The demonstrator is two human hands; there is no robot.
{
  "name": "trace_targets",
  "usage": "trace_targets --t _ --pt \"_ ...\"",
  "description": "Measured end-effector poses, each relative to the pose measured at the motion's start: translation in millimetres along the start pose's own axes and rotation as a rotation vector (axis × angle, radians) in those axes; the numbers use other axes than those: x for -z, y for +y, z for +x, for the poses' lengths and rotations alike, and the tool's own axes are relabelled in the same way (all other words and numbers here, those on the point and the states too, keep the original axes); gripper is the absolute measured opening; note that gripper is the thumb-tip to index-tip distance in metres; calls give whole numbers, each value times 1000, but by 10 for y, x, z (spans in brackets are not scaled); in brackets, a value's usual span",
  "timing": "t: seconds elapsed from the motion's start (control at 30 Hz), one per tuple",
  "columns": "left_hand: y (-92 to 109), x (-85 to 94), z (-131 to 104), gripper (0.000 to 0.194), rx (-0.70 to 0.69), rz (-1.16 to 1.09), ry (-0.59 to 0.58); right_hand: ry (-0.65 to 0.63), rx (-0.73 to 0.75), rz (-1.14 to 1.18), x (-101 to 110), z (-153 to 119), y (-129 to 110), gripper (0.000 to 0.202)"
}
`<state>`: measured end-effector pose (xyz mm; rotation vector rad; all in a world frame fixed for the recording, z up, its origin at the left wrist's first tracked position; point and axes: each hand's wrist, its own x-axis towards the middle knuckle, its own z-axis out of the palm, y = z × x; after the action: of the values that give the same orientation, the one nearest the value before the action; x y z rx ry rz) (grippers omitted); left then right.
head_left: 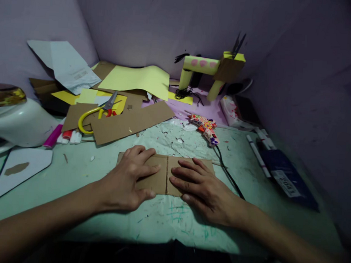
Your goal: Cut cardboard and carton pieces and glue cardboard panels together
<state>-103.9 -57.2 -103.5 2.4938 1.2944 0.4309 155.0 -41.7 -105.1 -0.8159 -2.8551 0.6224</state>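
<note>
A brown cardboard strip [152,181] lies flat on the table in front of me, with a dark seam running across its middle. My left hand [131,176] rests on its left part, fingers spread. On the right part lies my right hand [204,189], fingers stretched out toward the seam. Both hands press from above, and parts of the cardboard are hidden under them. Just beyond my right hand is a flower-patterned hot glue gun [205,128], its black cord [229,174] running down behind that hand.
Scissors with yellow handles [88,118] lie on cardboard pieces [134,121] and yellow paper [134,79] at the back left. A paper giraffe-like figure [203,65] stands at the back. Markers [259,156] and a dark blue packet [291,182] lie right; a white object [24,122] stands left.
</note>
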Motion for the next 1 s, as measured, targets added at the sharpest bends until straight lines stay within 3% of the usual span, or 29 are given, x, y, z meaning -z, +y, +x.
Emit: trace_targets --t 0.63,1.0 --pt "29 30 24 51 17 -6 -37 22 52 28 32 19 40 43" --pt "35 46 47 49 -16 -23 -28 17 199 54 70 65 156 41"
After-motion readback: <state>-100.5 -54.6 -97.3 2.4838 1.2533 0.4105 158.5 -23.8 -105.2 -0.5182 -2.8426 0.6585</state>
